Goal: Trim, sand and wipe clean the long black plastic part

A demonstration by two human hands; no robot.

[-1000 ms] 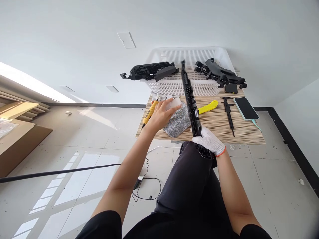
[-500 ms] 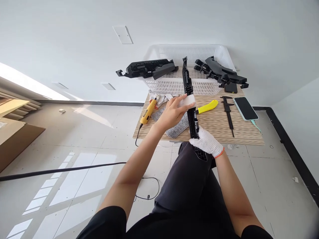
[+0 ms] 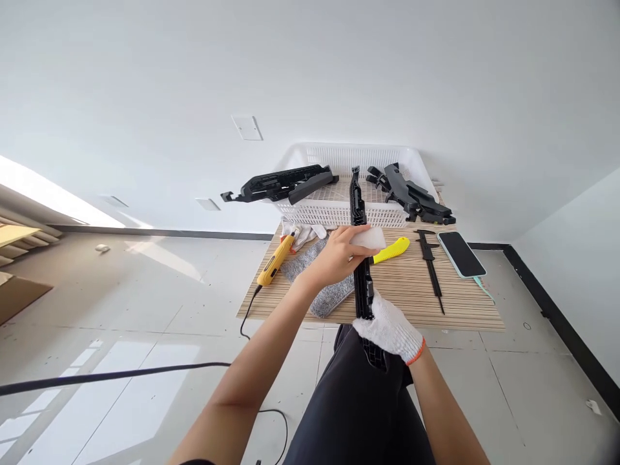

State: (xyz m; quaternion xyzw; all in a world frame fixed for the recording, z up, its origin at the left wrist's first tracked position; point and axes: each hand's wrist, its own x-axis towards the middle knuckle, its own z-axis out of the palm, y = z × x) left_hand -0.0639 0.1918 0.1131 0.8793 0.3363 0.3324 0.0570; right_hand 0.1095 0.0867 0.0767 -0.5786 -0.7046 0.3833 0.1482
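Note:
My bare left hand (image 3: 339, 255) pinches a white sponge-like block (image 3: 372, 238) between thumb and fingers, laid across a long black plastic part (image 3: 361, 290). My right hand (image 3: 391, 328), in a white knit glove with an orange cuff, is wrapped round the part's near end. That end rests against my thigh, while the far end points toward a white basket (image 3: 334, 212). Whether the block presses on the part or is just above it, I cannot tell. The fingers hide the part's middle.
Black plastic parts (image 3: 285, 184) lie across the basket. On the striped table (image 3: 402, 290) are a yellow corded tool (image 3: 276, 259), a grey cloth pad (image 3: 332, 298), a yellow-handled tool (image 3: 393, 249), a black caliper (image 3: 431, 265), a phone (image 3: 462, 254) and a white glove (image 3: 303, 236).
The camera has tilted up, so everything sits lower in the picture. My left hand and the white block have moved slightly toward the part's far end; my right hand keeps its hold.

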